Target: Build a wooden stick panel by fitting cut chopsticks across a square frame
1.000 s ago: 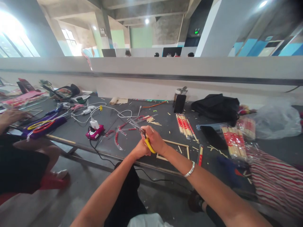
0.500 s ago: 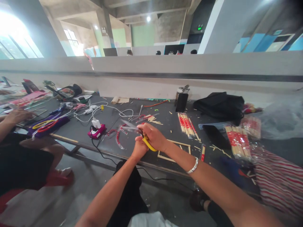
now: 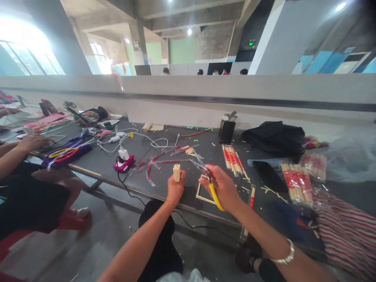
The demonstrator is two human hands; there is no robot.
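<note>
My left hand (image 3: 175,190) is closed around an upright bundle of chopsticks (image 3: 176,172), their pale ends showing above the fist. To its right, my right hand (image 3: 223,188) grips scissors (image 3: 216,196) by the yellow handle. Their grey blades point up and left, and look parted. A narrow strip of red and clear plastic wrapper (image 3: 173,161) stretches along the table to the blades; whether it touches them I cannot tell. More wrapper scraps (image 3: 149,174) lie left of my left hand. Partly behind my right hand is a wooden stick frame (image 3: 205,199).
Packs of chopsticks (image 3: 234,159) lie at the right, near a dark phone (image 3: 268,176) and a black bag (image 3: 274,137). A pink power socket (image 3: 123,163) with white cables sits left. Another person's hand (image 3: 35,141) works at far left. A phone (image 3: 227,132) stands at the back.
My hands have come apart; my right hand with the scissors has moved right and down. The chopstick bundle now shows in my left fist. A wrapper strip now stretches across the table.
</note>
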